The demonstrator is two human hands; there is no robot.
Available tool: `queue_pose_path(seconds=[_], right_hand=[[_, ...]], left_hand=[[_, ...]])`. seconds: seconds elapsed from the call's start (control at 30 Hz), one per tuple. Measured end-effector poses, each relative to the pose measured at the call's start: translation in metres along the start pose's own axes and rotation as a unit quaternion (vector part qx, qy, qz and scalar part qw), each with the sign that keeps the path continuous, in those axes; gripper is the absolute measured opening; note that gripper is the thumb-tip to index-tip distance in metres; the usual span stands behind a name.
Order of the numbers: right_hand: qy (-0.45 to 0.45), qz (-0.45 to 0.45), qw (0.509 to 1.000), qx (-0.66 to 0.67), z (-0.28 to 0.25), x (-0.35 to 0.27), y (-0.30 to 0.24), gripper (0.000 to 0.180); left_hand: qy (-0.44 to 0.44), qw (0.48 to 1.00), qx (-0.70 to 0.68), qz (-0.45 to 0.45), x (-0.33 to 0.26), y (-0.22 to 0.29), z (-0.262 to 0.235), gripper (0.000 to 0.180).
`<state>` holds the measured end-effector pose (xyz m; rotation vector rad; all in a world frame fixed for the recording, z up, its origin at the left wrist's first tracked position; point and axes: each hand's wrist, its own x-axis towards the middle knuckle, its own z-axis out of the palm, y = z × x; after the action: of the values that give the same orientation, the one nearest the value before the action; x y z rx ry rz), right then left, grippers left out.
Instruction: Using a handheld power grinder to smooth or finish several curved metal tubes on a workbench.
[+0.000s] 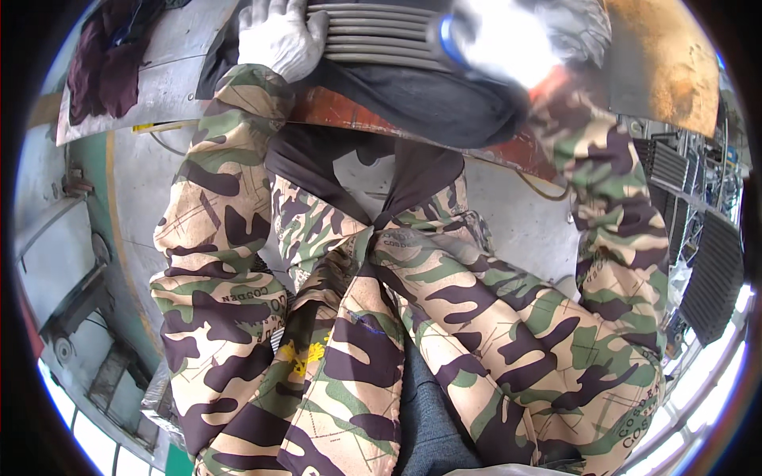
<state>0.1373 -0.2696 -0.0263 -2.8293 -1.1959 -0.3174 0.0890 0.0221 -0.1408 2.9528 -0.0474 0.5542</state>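
Note:
My left hand (279,38), in a white glove, lies flat with its thumb apart at the left end of a row of parallel grey bars (377,33). My right hand (575,36) is over the right end of the bars, smeared by motion and glare, so its fingers do not show. At its left side is a round, blue-rimmed thing (449,40), too blurred to name; whether the hand grips it is unclear. Dark cloth (429,99) lies under the bars and hangs over the near edge of a reddish-brown surface (341,109).
A dark maroon cloth (103,67) lies on a grey metal sheet (171,67) at the far left. A rust-stained board (667,59) is at the far right. Beyond it, dark ribbed parts (712,278) stand by metal racks. My camouflage-clad legs are below the work surface.

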Motion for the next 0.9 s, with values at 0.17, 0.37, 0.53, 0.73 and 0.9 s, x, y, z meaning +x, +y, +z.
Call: queue_pose_path(seconds=[0.17, 0.37, 0.53, 0.73, 0.9], right_hand=[[-0.013, 0.047, 0.998, -0.028, 0.008, -0.003, 0.013, 0.019], [0.013, 0.041, 0.999, -0.024, 0.006, -0.006, 0.019, 0.018], [-0.048, 0.025, 0.998, 0.012, -0.009, -0.024, -0.004, 0.018], [0.002, 0.066, 0.997, -0.032, 0.01, -0.002, 0.02, 0.019], [-0.025, -0.01, 1.0, 0.0, -0.008, -0.024, 0.0, 0.02]], left_hand=[[0.049, 0.996, 0.044, 0.059, -0.002, -0.015, 0.012, 0.049], [0.009, 0.997, 0.054, 0.056, 0.005, -0.019, 0.008, 0.049], [0.011, 0.998, 0.05, 0.041, 0.002, -0.018, 0.01, 0.05], [0.044, 0.996, 0.043, 0.064, 0.007, -0.021, 0.014, 0.047], [0.044, 0.995, 0.06, 0.064, 0.007, -0.016, 0.013, 0.048]])
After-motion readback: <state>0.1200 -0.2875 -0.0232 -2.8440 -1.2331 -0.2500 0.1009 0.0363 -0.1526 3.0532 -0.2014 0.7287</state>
